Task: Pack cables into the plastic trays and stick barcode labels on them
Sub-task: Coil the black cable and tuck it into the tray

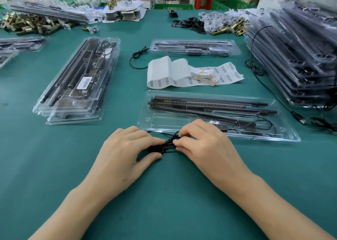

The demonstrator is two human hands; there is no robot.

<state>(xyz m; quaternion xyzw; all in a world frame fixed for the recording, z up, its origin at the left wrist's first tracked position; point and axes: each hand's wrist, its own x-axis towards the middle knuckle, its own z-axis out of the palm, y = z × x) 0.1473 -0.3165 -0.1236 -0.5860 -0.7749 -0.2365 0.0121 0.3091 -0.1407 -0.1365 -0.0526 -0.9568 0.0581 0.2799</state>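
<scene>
Surface (164, 194): green, matt, smooth covering.
Tray (284, 136): clear plastic, glossy, moulded.
Cable (168, 143): black, thin, matt sheath.
Rods (209, 103) in tray: dark, dull metallic finish.
Label strip (164, 70): white paper, matt, printed barcodes.
Fittings (27, 25): brass-coloured metal, shiny.
Stacked packs (300, 57): clear glossy plastic over dark contents.

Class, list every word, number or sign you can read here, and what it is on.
No text is legible.
Label strip: barcodes, print too small to read.
Sticker on the left tray: barcode, digits blurred.
Bundle of cards: print too small.
</scene>
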